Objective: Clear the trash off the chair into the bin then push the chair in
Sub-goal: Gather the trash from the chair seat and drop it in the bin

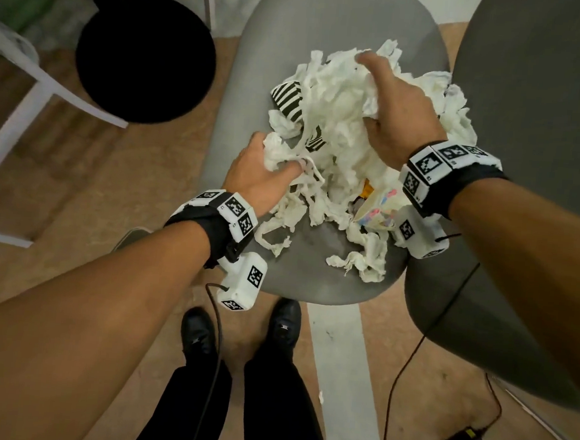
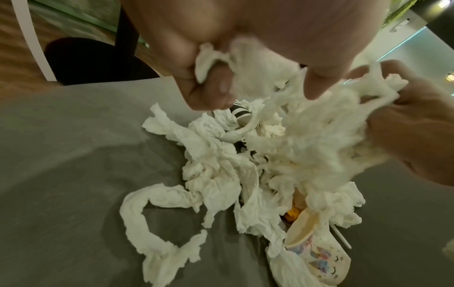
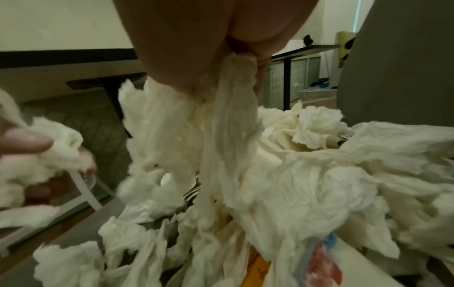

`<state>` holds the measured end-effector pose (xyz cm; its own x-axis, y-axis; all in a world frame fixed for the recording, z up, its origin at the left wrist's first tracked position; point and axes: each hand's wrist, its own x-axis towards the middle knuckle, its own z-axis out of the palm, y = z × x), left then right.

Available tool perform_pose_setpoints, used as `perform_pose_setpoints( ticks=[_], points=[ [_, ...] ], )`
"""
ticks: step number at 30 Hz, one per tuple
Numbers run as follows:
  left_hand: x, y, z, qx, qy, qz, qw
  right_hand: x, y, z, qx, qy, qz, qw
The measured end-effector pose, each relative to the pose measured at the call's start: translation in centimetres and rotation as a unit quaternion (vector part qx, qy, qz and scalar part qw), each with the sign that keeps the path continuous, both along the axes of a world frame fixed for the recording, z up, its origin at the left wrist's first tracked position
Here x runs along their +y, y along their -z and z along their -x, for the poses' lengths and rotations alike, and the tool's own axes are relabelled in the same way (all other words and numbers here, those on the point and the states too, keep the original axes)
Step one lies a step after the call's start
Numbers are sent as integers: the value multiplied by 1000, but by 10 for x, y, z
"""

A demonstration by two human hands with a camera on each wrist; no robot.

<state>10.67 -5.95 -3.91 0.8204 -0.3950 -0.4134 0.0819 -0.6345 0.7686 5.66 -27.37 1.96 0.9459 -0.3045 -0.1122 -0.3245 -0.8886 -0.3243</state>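
On the round grey chair seat (image 1: 316,25) lies a heap of crumpled white paper tissues (image 1: 333,174), covering most of the seat's middle. At the heap's left edge the left hand (image 1: 260,176) has its fingers curled into a clump of tissue, pinching it. Over the heap's far side the right hand (image 1: 395,110) clutches a hanging wad. A black-and-white striped paper cup (image 1: 288,97) and a crushed unicorn-print paper cup (image 2: 317,250) sit among the tissues.

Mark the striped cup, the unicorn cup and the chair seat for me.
striped cup (image 1: 286,99), head view, on its striped side wall.
unicorn cup (image 2: 321,258), left wrist view, on its printed side.
chair seat (image 1: 329,23), head view, on bare grey surface beyond the pile.
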Motion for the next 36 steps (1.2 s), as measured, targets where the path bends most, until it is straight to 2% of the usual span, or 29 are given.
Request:
perform_pose_setpoints(
  ticks=[2,4,6,8,11,14,16,20,23,26,31,36],
  points=[
    [-1,1,-1,34,8,2,999,-1,-1,3,-21,3,-8,1000],
    [-2,0,0,54,10,-4,998,-3,-1,5,-8,44,-12,999],
    [-2,-2,5,30,16,-18,999,-2,0,6,28,61,-6,998],
    [-2,-3,7,-27,6,-17,999,-1,2,8,28,61,-4,998],
    [-4,-2,10,-51,-25,-14,998,5,-1,11,-23,96,-71,993],
    [-6,1,14,9,-61,42,997,15,-10,9,-74,128,-119,982],
    [-5,5,15,19,-69,46,996,22,-16,5,-104,141,-125,977],
    [0,4,16,-72,-50,-10,996,36,-17,-4,-105,177,-166,964],
    [7,0,17,-80,-73,-8,994,51,-12,-12,-86,165,-173,967],
    [23,-1,12,-84,-106,-10,991,81,-11,-20,-77,155,-193,966],
    [75,2,9,-37,-130,-13,991,158,-4,-40,-85,112,-267,953],
    [165,28,5,11,-248,-45,968,261,29,-63,-12,103,-343,934]
  ],
)
